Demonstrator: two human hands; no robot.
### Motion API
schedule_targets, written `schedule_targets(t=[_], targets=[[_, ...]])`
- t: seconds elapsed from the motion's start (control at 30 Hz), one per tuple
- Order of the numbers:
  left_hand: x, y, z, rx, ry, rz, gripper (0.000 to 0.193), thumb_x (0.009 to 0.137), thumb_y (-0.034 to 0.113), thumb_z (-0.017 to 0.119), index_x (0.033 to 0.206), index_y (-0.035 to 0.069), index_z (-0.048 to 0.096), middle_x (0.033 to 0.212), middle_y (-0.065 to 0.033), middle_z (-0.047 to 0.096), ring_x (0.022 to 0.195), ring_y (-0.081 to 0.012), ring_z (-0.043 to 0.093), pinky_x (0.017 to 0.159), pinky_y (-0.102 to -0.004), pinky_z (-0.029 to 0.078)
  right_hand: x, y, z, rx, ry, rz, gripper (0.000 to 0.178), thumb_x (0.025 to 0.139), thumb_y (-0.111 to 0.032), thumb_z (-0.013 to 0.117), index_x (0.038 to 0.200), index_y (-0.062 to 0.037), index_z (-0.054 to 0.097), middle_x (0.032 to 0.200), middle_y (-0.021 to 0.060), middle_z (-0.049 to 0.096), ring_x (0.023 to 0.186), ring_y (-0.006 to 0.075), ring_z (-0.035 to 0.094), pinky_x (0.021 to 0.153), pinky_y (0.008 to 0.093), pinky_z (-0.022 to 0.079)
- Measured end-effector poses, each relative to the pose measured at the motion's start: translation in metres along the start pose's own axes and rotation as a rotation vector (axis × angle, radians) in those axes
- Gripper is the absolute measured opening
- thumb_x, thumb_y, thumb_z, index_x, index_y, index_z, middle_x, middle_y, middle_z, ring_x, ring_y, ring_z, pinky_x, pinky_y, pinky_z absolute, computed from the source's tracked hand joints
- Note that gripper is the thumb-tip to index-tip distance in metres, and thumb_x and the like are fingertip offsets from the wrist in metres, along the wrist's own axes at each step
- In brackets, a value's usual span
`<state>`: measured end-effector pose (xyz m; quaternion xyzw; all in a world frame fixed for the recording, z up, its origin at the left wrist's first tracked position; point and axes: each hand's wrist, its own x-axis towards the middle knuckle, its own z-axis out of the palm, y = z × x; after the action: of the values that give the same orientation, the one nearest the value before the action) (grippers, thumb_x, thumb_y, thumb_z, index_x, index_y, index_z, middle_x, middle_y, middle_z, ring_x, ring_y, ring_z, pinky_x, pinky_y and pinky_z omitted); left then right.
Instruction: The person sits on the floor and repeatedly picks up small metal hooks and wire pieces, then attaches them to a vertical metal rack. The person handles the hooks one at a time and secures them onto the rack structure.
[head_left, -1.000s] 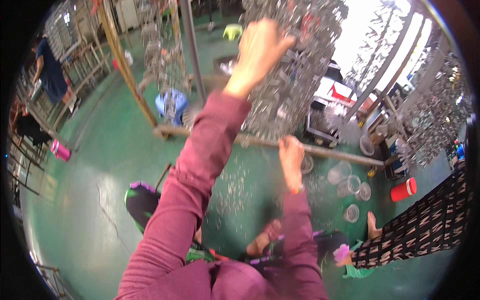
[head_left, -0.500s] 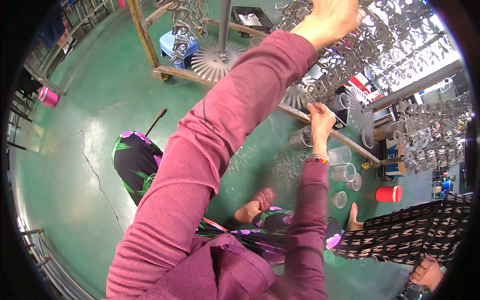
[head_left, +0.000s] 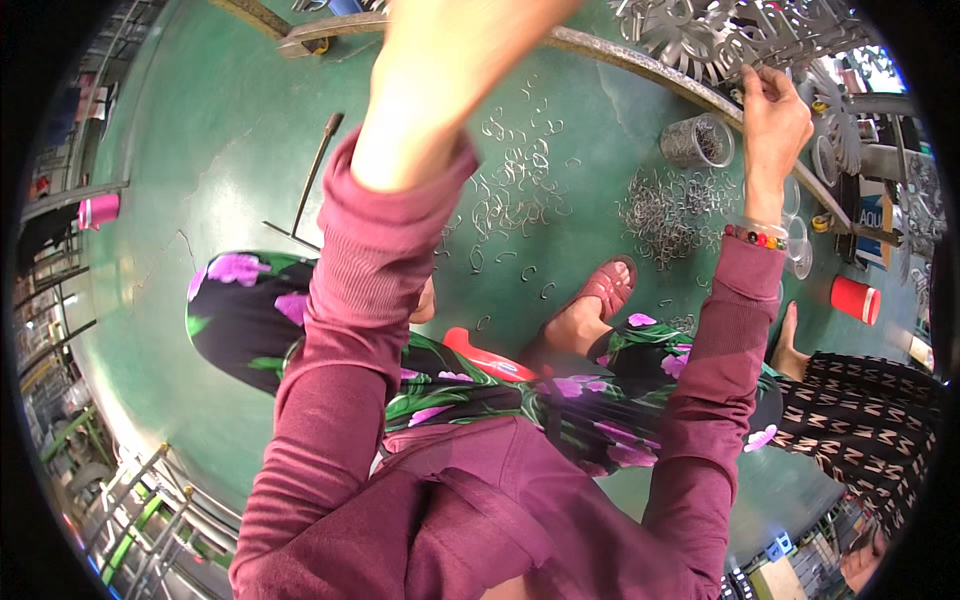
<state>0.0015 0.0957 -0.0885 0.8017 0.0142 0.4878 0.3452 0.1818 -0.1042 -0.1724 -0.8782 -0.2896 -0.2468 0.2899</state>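
My left hand [head_left: 455, 55] is large and smeared by motion at the top edge, its fingers beyond the picture. My right hand [head_left: 775, 115] is raised at the upper right, thumb and fingertips pinched together beside a cluster of hanging flat metal pieces [head_left: 700, 35]. What the pinch holds is too small to make out. Just left of that hand, a clear plastic tub [head_left: 690, 143] of small metal hooks lies tilted against the rack's rail. Below the tub is a heap of small metal hooks [head_left: 665, 215] on the green floor. More curved metal hooks [head_left: 515, 190] are scattered further left.
The rack's wooden rail [head_left: 640, 72] crosses the top. A red container [head_left: 856, 299] lies at the right, near another person's patterned trousers [head_left: 850, 400]. A thin dark rod [head_left: 318, 170] is at the left. A red curved object [head_left: 490, 358] rests across my lap.
My view has turned downward, so the rack sits higher and more floor shows. My left hand has come down and left from the hanging metal pieces; my right hand stays pinched by the rack.
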Motion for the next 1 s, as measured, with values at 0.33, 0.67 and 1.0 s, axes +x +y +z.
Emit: schedule_targets(t=[0.33, 0.67, 1.0], targets=[[-0.264, -0.167, 0.069, 0.115, -1.069, -0.746, 0.019, 0.074, 0.021, 0.071, 0.091, 0.012, 0.072, 0.083, -0.0110, 0.069, 0.078, -0.0214, 0.067, 0.071, -0.0335, 0.051, -0.002, 0.009, 0.005, 0.051, -0.015, 0.039, 0.023, 0.078, -0.026, 0.070, 0.095, -0.0108, 0.071, 0.078, 0.0069, 0.070, 0.073, 0.0120, 0.066, 0.069, 0.0264, 0.048], [-0.348, -0.153, 0.101, 0.296, -0.806, -0.764, 0.021, 0.079, 0.026, 0.063, 0.083, 0.005, 0.069, 0.080, -0.0146, 0.066, 0.080, -0.0302, 0.063, 0.075, -0.0400, 0.047, -0.007, 0.008, 0.013, 0.172, 0.046, 0.104, 0.023, 0.079, -0.018, 0.071, 0.095, -0.0014, 0.070, 0.077, 0.0050, 0.070, 0.074, 0.0084, 0.064, 0.070, 0.0211, 0.050], [-0.316, -0.147, 0.103, 0.237, -0.709, -0.581, 0.016, 0.084, 0.022, 0.061, 0.088, 0.008, 0.065, 0.081, -0.0110, 0.063, 0.077, -0.0302, 0.060, 0.070, -0.0392, 0.049, -0.006, -0.012, -0.001, 0.166, 0.065, -0.097, 0.016, 0.075, -0.011, 0.069, 0.082, 0.0028, 0.066, 0.066, 0.0100, 0.065, 0.059, 0.0112, 0.060, 0.057, 0.0259, 0.047]])
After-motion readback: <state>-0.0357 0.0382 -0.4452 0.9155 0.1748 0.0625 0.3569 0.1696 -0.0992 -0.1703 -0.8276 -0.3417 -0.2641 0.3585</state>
